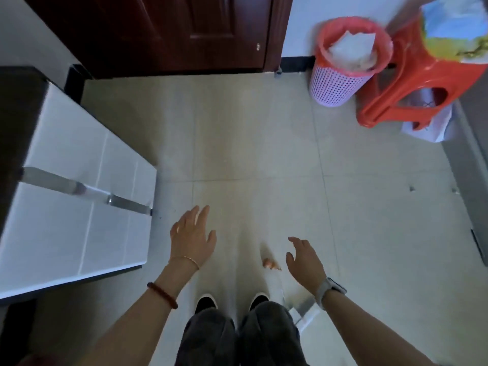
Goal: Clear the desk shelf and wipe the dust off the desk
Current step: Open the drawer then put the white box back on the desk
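Both arms reach forward and down, with bare forearms. The left hand (191, 237) is held out flat, back side up, and its fingers (200, 215) are straight and close together. It holds nothing. A thin bracelet sits on the left wrist, and a dark bead band sits further up the arm. The right hand (303, 258) is turned on its side, thumb side up. Its fingers are loose and a little bent, and it holds nothing too. A gray watch is on the right wrist. The two hands are apart.
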Action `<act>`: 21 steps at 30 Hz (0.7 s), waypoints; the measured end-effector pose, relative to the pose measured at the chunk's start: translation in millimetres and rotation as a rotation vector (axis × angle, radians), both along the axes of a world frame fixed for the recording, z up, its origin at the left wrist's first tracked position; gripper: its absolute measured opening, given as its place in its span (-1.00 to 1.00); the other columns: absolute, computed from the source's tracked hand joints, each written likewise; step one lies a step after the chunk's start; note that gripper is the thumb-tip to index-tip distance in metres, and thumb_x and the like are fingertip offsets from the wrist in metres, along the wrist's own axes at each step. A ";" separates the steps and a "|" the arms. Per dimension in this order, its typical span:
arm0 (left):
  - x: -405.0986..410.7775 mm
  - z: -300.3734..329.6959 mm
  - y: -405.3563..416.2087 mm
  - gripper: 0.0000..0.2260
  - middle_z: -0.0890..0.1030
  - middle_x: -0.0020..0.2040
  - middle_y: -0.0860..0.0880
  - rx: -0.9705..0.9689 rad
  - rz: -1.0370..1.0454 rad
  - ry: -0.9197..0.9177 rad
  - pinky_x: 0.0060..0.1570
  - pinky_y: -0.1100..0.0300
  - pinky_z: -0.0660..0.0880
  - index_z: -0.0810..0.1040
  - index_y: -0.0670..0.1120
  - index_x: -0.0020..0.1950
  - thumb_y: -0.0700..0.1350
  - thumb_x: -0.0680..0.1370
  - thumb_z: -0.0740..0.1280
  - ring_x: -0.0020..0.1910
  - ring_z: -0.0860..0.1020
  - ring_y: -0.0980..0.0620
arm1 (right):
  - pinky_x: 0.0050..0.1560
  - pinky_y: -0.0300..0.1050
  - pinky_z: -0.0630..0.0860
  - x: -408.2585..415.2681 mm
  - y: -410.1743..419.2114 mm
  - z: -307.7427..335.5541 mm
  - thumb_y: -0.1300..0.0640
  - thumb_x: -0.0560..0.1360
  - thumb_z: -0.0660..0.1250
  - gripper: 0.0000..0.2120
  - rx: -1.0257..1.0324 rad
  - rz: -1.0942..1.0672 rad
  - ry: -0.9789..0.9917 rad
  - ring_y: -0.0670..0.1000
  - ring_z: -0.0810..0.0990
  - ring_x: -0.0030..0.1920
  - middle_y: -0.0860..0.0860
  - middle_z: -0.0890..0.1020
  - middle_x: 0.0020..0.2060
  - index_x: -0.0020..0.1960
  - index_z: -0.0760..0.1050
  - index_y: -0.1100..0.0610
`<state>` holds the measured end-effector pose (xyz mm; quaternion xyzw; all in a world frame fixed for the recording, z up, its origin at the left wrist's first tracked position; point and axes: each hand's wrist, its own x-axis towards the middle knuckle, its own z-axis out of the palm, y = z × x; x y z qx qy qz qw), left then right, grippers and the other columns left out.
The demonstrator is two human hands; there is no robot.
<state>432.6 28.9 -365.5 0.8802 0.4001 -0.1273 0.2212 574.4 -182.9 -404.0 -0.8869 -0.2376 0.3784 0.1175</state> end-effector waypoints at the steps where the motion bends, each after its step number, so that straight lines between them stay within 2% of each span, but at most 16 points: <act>1: 2.6 -42.6 7.0 -0.47 0.18 0.48 -0.15 0.006 -0.008 0.030 0.38 -0.11 0.15 0.13 -0.05 0.47 0.02 0.53 0.17 0.44 0.16 -0.13 | 0.20 -0.03 0.41 2.8 2.0 -46.1 0.13 0.54 0.18 -0.56 -0.030 0.071 0.007 0.11 0.37 0.28 0.12 0.36 0.31 0.40 0.22 0.09; 5: 7.8 -191.5 30.5 -0.40 -0.06 0.53 -0.09 0.035 -0.031 0.128 0.43 -0.11 -0.01 -0.13 0.03 0.49 0.05 0.56 0.13 0.48 -0.06 -0.13 | 0.18 0.03 0.45 -4.6 0.4 -215.8 -0.04 0.50 0.25 -0.46 -0.167 0.373 0.062 0.14 0.31 0.30 0.10 0.25 0.36 0.42 0.13 -0.03; 7: 7.4 -242.2 39.9 -0.38 -0.12 0.53 -0.08 0.057 -0.034 0.148 0.42 -0.13 -0.06 -0.19 0.06 0.48 0.08 0.56 0.12 0.49 -0.12 -0.13 | 0.11 0.01 0.48 -11.5 -6.1 -278.9 -0.07 0.50 0.22 -0.47 -0.225 0.526 0.055 0.14 0.32 0.27 0.10 0.25 0.34 0.39 0.12 -0.02; 9: 1.8 -276.0 45.4 -0.37 -0.16 0.52 -0.08 0.077 -0.047 0.176 0.41 -0.16 -0.09 -0.20 0.07 0.48 0.09 0.56 0.12 0.48 -0.15 -0.13 | 0.02 -0.03 0.48 -22.8 -11.5 -321.5 0.04 0.50 0.21 -0.55 -0.249 0.676 0.057 0.14 0.34 0.25 0.10 0.29 0.31 0.33 0.12 -0.02; 11: -2.7 -290.3 50.0 -0.37 -0.17 0.52 -0.08 0.091 -0.052 0.179 0.41 -0.17 -0.11 -0.20 0.07 0.48 0.10 0.56 0.12 0.48 -0.17 -0.13 | -0.04 -0.05 0.47 -28.4 -12.0 -339.5 0.18 0.50 0.17 -0.62 -0.226 0.735 0.051 0.12 0.37 0.23 0.11 0.35 0.26 0.29 0.19 0.04; 14: -8.4 -275.2 50.1 -0.40 -0.14 0.52 -0.08 0.113 -0.035 0.164 0.40 -0.16 -0.14 -0.14 0.05 0.49 0.08 0.56 0.12 0.48 -0.17 -0.12 | -0.17 -0.08 0.39 -26.6 4.6 -317.7 0.19 0.54 0.11 -0.73 -0.106 0.572 0.009 0.15 0.47 0.11 0.11 0.43 0.15 0.24 0.30 0.14; 17: -10.4 -224.3 40.4 -0.46 -0.02 0.52 -0.10 0.127 -0.039 0.100 0.41 -0.14 -0.12 0.00 -0.02 0.49 0.02 0.57 0.13 0.49 -0.07 -0.10 | -0.23 -0.04 0.42 -13.2 37.1 -241.9 0.14 0.57 0.12 -0.72 0.077 0.406 -0.023 0.18 0.54 -0.10 0.12 0.47 0.11 0.26 0.31 0.16; 19: -10.9 -169.5 35.2 -0.50 0.09 0.51 -0.11 0.134 -0.038 0.031 0.41 -0.13 -0.07 0.11 -0.06 0.47 -0.01 0.56 0.16 0.48 0.03 -0.10 | -0.16 -0.06 0.45 -3.8 63.8 -169.8 0.14 0.55 0.19 -0.63 0.181 0.325 -0.013 0.17 0.56 -0.07 0.12 0.48 0.15 0.33 0.27 0.15; 21: -13.8 -102.2 32.5 -0.55 0.25 0.45 -0.15 0.155 -0.029 -0.014 0.38 -0.15 0.07 0.26 -0.10 0.42 -0.06 0.54 0.21 0.44 0.18 -0.13 | -0.08 -0.06 0.44 -1.0 89.3 -87.5 0.14 0.52 0.24 -0.57 0.242 0.241 0.017 0.17 0.57 -0.01 0.12 0.53 0.12 0.34 0.24 0.14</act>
